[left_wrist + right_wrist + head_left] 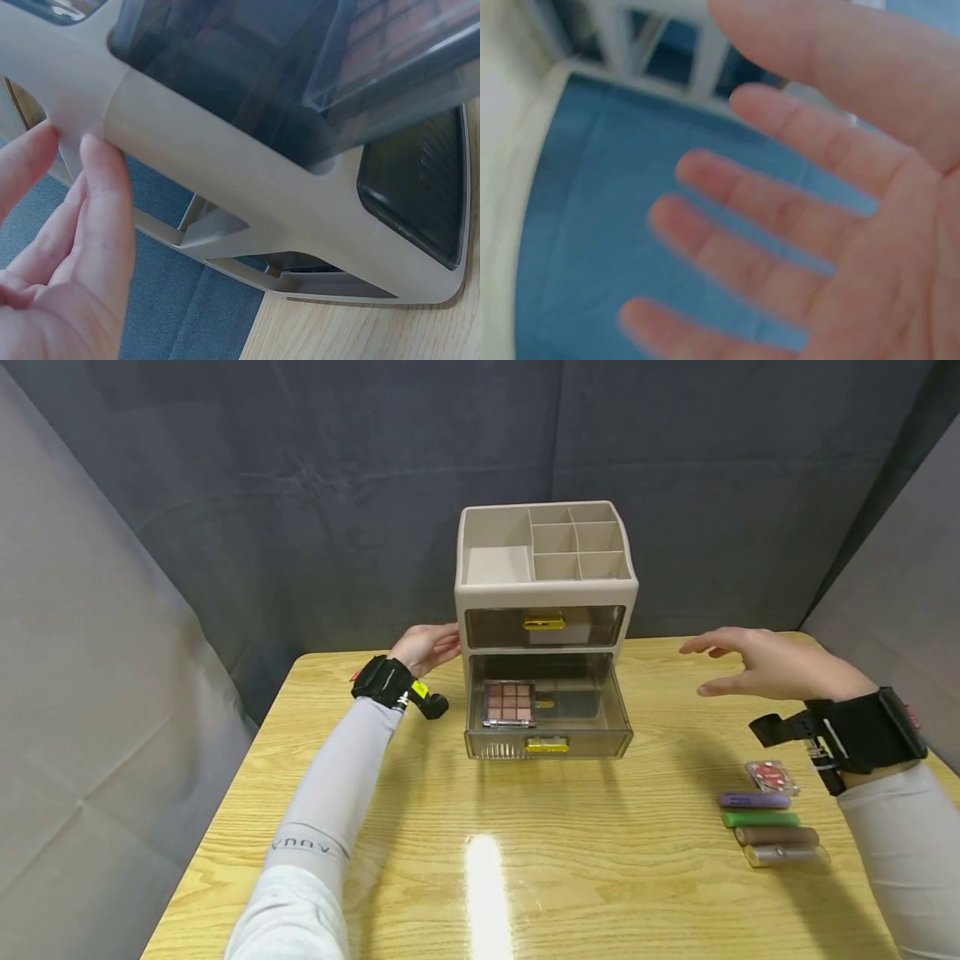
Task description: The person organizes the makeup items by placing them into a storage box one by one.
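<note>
A beige organiser (545, 589) with top compartments and two smoky drawers stands at the table's far middle. Its lower drawer (547, 727) is pulled out and holds an eyeshadow palette (509, 703). My left hand (429, 646) rests with straight fingers against the organiser's left side (225, 172); in the left wrist view its fingertips (101, 161) touch the beige wall. My right hand (757, 662) hovers open and empty to the right of the organiser, fingers spread (780, 225).
Near the right edge of the wooden table (525, 868) lie a small red compact (771, 775) and several tubes: purple (753, 800), green (760, 818), brown (776, 836) and clear (783, 855). Grey cloth walls surround the table.
</note>
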